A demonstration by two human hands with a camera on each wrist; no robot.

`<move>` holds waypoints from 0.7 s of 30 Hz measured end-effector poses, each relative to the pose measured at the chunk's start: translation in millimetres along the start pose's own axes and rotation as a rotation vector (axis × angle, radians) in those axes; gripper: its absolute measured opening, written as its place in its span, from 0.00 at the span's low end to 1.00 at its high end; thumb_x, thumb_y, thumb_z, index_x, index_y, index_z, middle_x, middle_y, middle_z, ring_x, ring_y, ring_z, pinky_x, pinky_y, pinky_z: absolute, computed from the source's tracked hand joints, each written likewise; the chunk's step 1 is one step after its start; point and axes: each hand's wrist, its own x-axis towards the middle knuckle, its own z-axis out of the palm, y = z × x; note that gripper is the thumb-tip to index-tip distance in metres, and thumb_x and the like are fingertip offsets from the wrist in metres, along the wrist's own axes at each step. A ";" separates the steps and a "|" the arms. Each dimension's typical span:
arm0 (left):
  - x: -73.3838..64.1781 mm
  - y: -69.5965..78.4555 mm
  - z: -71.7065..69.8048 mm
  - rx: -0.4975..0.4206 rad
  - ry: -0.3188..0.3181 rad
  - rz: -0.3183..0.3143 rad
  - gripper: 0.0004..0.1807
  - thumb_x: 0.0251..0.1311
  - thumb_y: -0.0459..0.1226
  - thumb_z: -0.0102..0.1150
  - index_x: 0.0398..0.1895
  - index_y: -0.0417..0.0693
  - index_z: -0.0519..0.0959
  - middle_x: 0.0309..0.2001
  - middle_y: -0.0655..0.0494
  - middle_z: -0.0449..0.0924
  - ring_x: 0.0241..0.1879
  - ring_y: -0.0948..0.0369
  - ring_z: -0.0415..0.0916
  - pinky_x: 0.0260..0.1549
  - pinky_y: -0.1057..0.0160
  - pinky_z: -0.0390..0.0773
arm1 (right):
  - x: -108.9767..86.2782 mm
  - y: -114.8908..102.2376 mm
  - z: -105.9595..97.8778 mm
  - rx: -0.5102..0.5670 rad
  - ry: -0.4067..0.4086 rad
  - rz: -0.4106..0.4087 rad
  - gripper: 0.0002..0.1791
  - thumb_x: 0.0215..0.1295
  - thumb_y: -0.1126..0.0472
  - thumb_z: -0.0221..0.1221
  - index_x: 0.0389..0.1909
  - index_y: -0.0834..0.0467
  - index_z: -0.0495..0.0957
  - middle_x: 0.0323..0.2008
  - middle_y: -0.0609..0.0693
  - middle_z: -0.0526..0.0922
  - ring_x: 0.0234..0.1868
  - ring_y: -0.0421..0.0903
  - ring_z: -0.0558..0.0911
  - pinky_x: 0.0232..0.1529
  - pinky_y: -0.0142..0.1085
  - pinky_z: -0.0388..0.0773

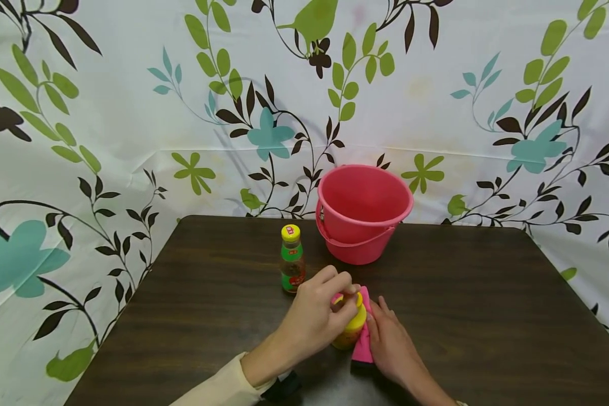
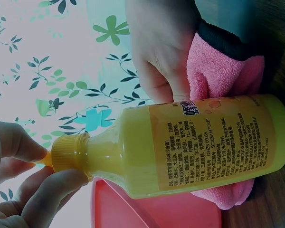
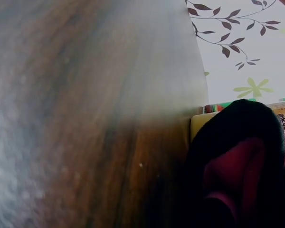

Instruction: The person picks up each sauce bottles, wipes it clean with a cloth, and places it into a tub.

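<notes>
A yellow squeeze bottle (image 2: 213, 147) with a printed label stands on the table, below my hands in the head view. My left hand (image 1: 317, 307) pinches its yellow cap (image 2: 69, 154) between thumb and fingers at the top. At the bottle's right side, my right hand (image 1: 393, 344) holds a pink cloth (image 1: 363, 349) with a black edge against it. In the left wrist view the cloth passes behind the bottle and shows on both sides. The cloth's dark edge (image 3: 242, 116) fills the lower right of the right wrist view, where the right fingers are mostly hidden.
A glass bottle (image 1: 292, 262) with a yellow lid and green label stands just beyond my left hand. Behind it to the right is a pink bucket (image 1: 365, 208), its handle hanging down in front. The dark wooden table (image 1: 208, 316) ends at a leaf-patterned backdrop (image 1: 132, 113).
</notes>
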 end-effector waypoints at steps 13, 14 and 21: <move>0.5 -0.8 1.7 0.005 0.017 0.037 0.09 0.59 0.30 0.71 0.30 0.49 0.78 0.34 0.56 0.78 0.32 0.63 0.79 0.33 0.76 0.80 | -7.3 0.1 -2.4 0.191 0.053 0.058 0.23 0.85 0.56 0.48 0.75 0.53 0.72 0.57 0.56 0.87 0.53 0.50 0.85 0.55 0.50 0.82; 0.5 -1.1 1.4 0.006 0.018 0.040 0.09 0.59 0.30 0.71 0.30 0.49 0.78 0.34 0.56 0.79 0.31 0.63 0.79 0.32 0.77 0.79 | -8.0 -0.9 -2.4 0.220 0.056 0.064 0.23 0.85 0.56 0.48 0.75 0.51 0.73 0.53 0.53 0.87 0.49 0.47 0.84 0.52 0.46 0.81; 0.2 -3.3 -0.4 0.011 0.026 0.051 0.08 0.57 0.30 0.71 0.31 0.48 0.79 0.32 0.56 0.78 0.28 0.61 0.75 0.28 0.79 0.74 | -12.8 -8.0 -4.6 0.442 0.059 0.078 0.21 0.86 0.54 0.47 0.72 0.47 0.74 0.42 0.51 0.85 0.38 0.42 0.81 0.41 0.35 0.78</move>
